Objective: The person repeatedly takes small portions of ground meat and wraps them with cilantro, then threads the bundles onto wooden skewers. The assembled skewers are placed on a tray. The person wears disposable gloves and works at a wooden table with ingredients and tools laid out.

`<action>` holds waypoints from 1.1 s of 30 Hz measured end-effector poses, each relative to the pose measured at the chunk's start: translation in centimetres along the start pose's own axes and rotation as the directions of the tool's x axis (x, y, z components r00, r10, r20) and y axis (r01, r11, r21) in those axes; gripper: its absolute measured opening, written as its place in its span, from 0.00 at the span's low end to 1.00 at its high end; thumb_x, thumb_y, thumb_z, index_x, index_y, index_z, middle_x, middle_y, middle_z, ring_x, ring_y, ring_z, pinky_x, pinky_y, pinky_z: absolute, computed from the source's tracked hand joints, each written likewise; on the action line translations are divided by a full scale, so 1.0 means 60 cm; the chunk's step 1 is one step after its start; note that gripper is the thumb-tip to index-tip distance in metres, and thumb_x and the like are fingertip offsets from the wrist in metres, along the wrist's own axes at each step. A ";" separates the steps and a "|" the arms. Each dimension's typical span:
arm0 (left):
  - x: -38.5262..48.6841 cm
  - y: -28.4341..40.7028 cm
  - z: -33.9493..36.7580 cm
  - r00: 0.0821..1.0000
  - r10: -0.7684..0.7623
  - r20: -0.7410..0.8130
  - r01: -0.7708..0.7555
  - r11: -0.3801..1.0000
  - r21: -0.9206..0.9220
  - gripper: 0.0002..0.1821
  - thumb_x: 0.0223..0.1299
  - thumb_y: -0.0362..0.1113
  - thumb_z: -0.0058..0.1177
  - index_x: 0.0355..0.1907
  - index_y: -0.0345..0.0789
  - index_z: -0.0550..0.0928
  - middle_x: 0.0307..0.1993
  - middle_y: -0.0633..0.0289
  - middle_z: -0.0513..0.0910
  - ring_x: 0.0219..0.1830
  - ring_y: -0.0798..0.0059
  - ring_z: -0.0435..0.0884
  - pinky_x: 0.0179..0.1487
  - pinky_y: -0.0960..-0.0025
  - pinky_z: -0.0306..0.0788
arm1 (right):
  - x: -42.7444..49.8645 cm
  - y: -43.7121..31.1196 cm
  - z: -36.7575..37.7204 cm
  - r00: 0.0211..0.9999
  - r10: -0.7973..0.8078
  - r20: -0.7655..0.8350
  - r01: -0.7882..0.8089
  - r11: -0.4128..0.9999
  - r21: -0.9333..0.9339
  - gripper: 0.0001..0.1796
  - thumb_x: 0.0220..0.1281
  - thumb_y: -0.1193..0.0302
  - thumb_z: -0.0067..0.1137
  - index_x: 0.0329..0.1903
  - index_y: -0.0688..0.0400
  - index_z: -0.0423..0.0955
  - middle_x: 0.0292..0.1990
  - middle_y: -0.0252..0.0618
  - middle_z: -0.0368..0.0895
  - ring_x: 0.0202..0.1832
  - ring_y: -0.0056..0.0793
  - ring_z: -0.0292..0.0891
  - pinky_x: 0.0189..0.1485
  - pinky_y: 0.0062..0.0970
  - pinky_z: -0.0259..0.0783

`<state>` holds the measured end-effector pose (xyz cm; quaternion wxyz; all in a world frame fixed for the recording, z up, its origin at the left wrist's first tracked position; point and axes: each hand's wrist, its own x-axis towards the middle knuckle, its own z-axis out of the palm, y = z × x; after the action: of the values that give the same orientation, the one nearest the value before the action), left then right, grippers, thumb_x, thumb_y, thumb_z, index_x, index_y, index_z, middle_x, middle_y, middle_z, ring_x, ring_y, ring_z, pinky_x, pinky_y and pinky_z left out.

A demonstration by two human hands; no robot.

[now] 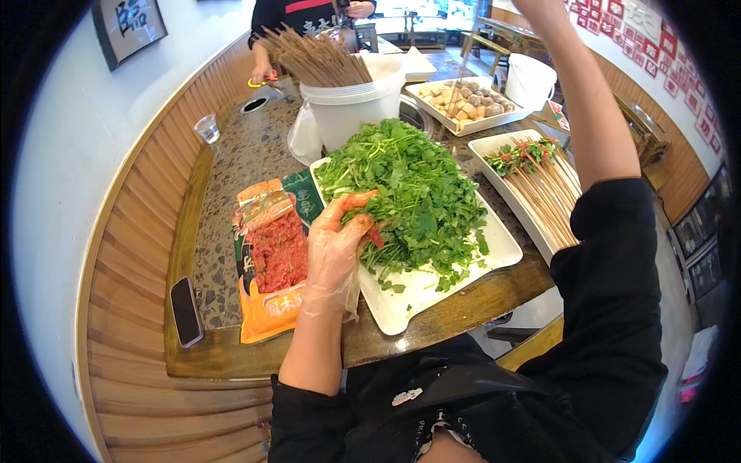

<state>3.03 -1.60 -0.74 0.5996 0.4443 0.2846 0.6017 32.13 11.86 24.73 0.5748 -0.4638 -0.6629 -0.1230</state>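
My left hand (341, 243), in a clear plastic glove, pinches a piece of raw red meat (375, 236) and some cilantro against the near left side of a big cilantro pile (405, 179). That pile is heaped on a white tray (399, 307). Left of the hand, marinated raw meat (281, 254) lies on a printed plastic bag (269, 315), with a clear-wrapped packet (263, 202) at its far end. My right arm is raised across the upper right; only the wrist end of my right hand (535, 8) shows, its fingers cut off by the frame's top edge.
A white bucket (341, 113) holds many wooden skewers (315, 61). Trays of skewered greens and meat (524, 156) and of tofu cubes and balls (469, 101) stand rightward. A phone (187, 312) and plastic cup (207, 128) lie left. Another person holds scissors (266, 83).
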 end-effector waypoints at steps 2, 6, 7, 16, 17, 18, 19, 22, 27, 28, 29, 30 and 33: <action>-0.001 -0.001 0.002 0.999 0.033 0.016 -0.032 0.998 -0.058 0.10 0.58 0.24 0.49 0.44 0.31 0.76 0.49 0.54 0.78 0.30 0.78 0.76 0.35 0.73 0.75 | -0.049 0.064 0.027 0.995 -0.050 0.087 0.047 0.998 0.043 0.14 0.62 0.65 0.54 0.40 0.63 0.79 0.27 0.35 0.79 0.30 0.21 0.72 0.34 0.23 0.68; -0.004 0.006 0.004 1.000 0.022 0.006 -0.022 0.998 -0.063 0.11 0.58 0.24 0.49 0.45 0.31 0.76 0.49 0.55 0.78 0.32 0.76 0.76 0.36 0.72 0.75 | -0.098 0.122 0.063 0.976 0.066 0.208 -0.116 0.965 0.236 0.11 0.62 0.68 0.55 0.42 0.62 0.77 0.33 0.31 0.81 0.35 0.16 0.74 0.36 0.20 0.70; -0.006 0.007 0.005 1.000 0.021 0.002 -0.021 0.998 -0.064 0.12 0.59 0.23 0.48 0.45 0.31 0.76 0.49 0.55 0.78 0.32 0.76 0.76 0.36 0.72 0.75 | -0.110 0.121 0.071 0.957 0.113 0.268 -0.197 0.929 0.312 0.10 0.64 0.68 0.53 0.43 0.60 0.75 0.35 0.32 0.81 0.36 0.18 0.75 0.37 0.21 0.70; 0.000 0.013 -0.006 0.999 0.029 -0.021 -0.031 0.998 -0.062 0.11 0.58 0.23 0.48 0.45 0.29 0.77 0.49 0.56 0.78 0.30 0.77 0.76 0.36 0.72 0.76 | -0.148 -0.068 0.100 0.811 -0.414 0.414 -0.046 0.659 0.751 0.14 0.67 0.71 0.50 0.53 0.57 0.74 0.41 0.34 0.80 0.41 0.22 0.76 0.47 0.24 0.73; 0.000 0.014 -0.007 0.998 0.059 -0.011 -0.060 0.994 -0.087 0.10 0.58 0.24 0.49 0.44 0.30 0.76 0.49 0.54 0.78 0.29 0.77 0.76 0.39 0.70 0.77 | -0.162 -0.089 0.096 0.710 -0.566 0.418 0.132 0.690 0.711 0.13 0.63 0.73 0.54 0.50 0.58 0.76 0.42 0.34 0.81 0.42 0.22 0.77 0.46 0.24 0.74; 0.000 0.015 -0.009 0.998 0.056 -0.030 -0.058 0.994 -0.097 0.09 0.58 0.24 0.50 0.42 0.31 0.75 0.49 0.52 0.77 0.28 0.76 0.76 0.43 0.67 0.77 | -0.189 -0.107 0.100 0.674 -0.639 0.372 0.353 0.720 0.598 0.12 0.61 0.74 0.55 0.47 0.56 0.79 0.40 0.34 0.82 0.41 0.23 0.78 0.44 0.24 0.73; -0.001 0.016 -0.010 0.997 0.059 -0.041 -0.064 0.992 -0.112 0.08 0.57 0.24 0.51 0.41 0.31 0.75 0.49 0.50 0.77 0.27 0.75 0.75 0.46 0.64 0.78 | -0.205 -0.121 0.107 0.565 -0.734 0.376 0.559 0.676 0.480 0.12 0.61 0.71 0.56 0.47 0.52 0.79 0.35 0.37 0.81 0.37 0.31 0.79 0.40 0.27 0.75; -0.002 0.020 -0.012 0.999 0.032 -0.041 -0.037 0.990 -0.135 0.10 0.60 0.24 0.49 0.45 0.28 0.76 0.46 0.56 0.78 0.31 0.76 0.77 0.38 0.70 0.76 | -0.272 -0.135 0.107 0.542 -0.660 0.520 0.569 0.744 0.351 0.10 0.60 0.67 0.56 0.45 0.50 0.78 0.30 0.37 0.80 0.31 0.38 0.79 0.33 0.33 0.75; -0.003 0.021 -0.012 0.999 -0.008 -0.047 -0.001 0.981 -0.192 0.13 0.61 0.25 0.48 0.48 0.27 0.75 0.43 0.57 0.79 0.38 0.71 0.80 0.36 0.73 0.75 | -0.315 -0.118 0.104 0.509 -0.655 0.559 0.611 0.732 0.302 0.10 0.55 0.69 0.58 0.41 0.49 0.78 0.24 0.34 0.74 0.28 0.36 0.76 0.27 0.34 0.72; -0.003 0.021 -0.013 0.999 -0.020 -0.045 0.010 0.978 -0.207 0.13 0.61 0.25 0.48 0.49 0.28 0.75 0.43 0.58 0.79 0.39 0.70 0.81 0.36 0.74 0.75 | -0.319 -0.115 0.103 0.510 -0.655 0.557 0.614 0.731 0.298 0.10 0.54 0.69 0.59 0.41 0.49 0.78 0.24 0.33 0.74 0.28 0.36 0.76 0.27 0.34 0.72; -0.003 0.021 -0.014 0.999 -0.015 -0.038 0.007 0.980 -0.200 0.13 0.61 0.25 0.48 0.49 0.28 0.75 0.41 0.58 0.79 0.39 0.70 0.80 0.37 0.73 0.75 | -0.323 -0.112 0.104 0.513 -0.656 0.553 0.616 0.730 0.294 0.10 0.53 0.70 0.59 0.41 0.49 0.78 0.24 0.33 0.74 0.28 0.35 0.76 0.27 0.34 0.72; -0.002 0.022 -0.015 0.999 -0.009 -0.031 0.003 0.981 -0.192 0.14 0.61 0.25 0.48 0.49 0.28 0.74 0.39 0.59 0.79 0.39 0.71 0.80 0.38 0.73 0.75 | -0.327 -0.110 0.105 0.516 -0.658 0.548 0.620 0.729 0.291 0.11 0.52 0.70 0.59 0.41 0.49 0.78 0.24 0.33 0.73 0.28 0.35 0.76 0.26 0.33 0.72; -0.001 0.023 -0.017 0.999 0.024 -0.026 -0.027 0.993 -0.111 0.15 0.61 0.25 0.47 0.51 0.29 0.74 0.41 0.59 0.79 0.40 0.72 0.80 0.41 0.72 0.75 | -0.341 -0.105 0.106 0.526 -0.657 0.541 0.614 0.733 0.292 0.11 0.51 0.71 0.60 0.41 0.50 0.78 0.23 0.33 0.72 0.26 0.34 0.75 0.25 0.33 0.71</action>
<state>1.46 -1.62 -0.02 0.6122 0.4063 0.2525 0.6296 21.38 3.22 7.18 0.2578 -0.1845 -0.9373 -0.1449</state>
